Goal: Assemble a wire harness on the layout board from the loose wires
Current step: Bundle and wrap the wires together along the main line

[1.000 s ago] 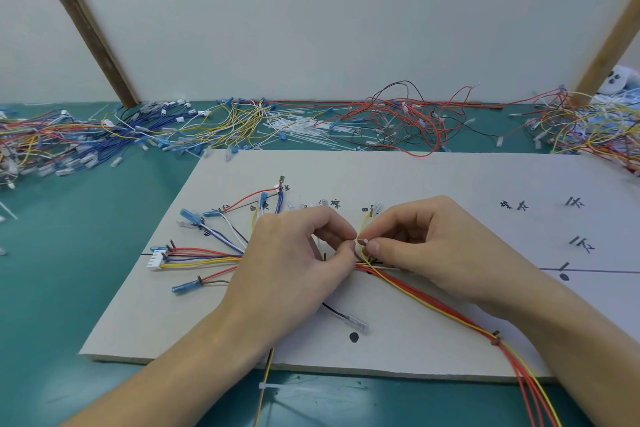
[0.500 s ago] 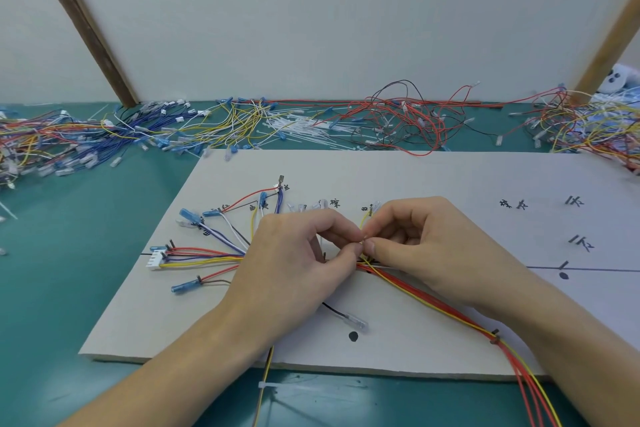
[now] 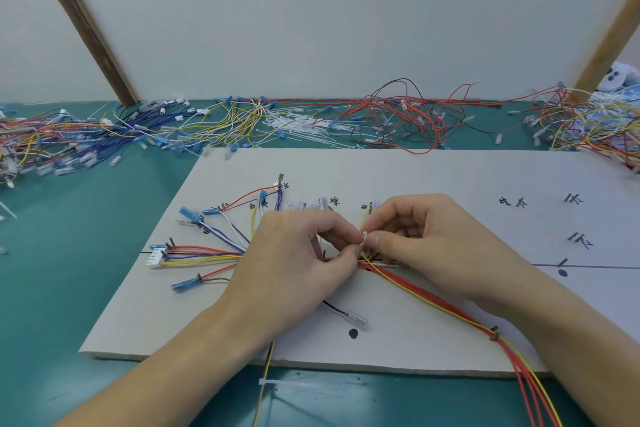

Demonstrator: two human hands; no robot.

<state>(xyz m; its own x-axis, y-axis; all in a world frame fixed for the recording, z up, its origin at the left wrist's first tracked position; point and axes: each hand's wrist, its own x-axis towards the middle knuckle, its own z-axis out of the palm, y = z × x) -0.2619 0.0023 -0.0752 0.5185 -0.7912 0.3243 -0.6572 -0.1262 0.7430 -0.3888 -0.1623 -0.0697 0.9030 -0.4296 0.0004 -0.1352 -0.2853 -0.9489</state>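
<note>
The pale layout board (image 3: 433, 180) lies on the green table with black marks and writing on it. A wire harness (image 3: 207, 253) fans out at its left, ending in blue terminals and a white connector (image 3: 154, 258). Red and yellow wires (image 3: 433, 302) run off to the lower right, bound by a dark tie (image 3: 494, 334). My left hand (image 3: 294, 263) and my right hand (image 3: 426, 246) meet over the bundle's middle. Both pinch a small white cable tie (image 3: 365, 239) at the fingertips. A black wire with a clear terminal (image 3: 356, 319) lies below my hands.
Heaps of loose coloured wires (image 3: 398, 118) and white cable ties (image 3: 301, 125) line the table's back edge, with more wires at far left (image 3: 41, 146) and far right (image 3: 588, 128). A white cable tie (image 3: 294, 385) lies on the table before the board. Wooden struts lean against the wall.
My hands have stayed over the same spot on the bundle. The fingertips have shifted slightly while working the white tie.
</note>
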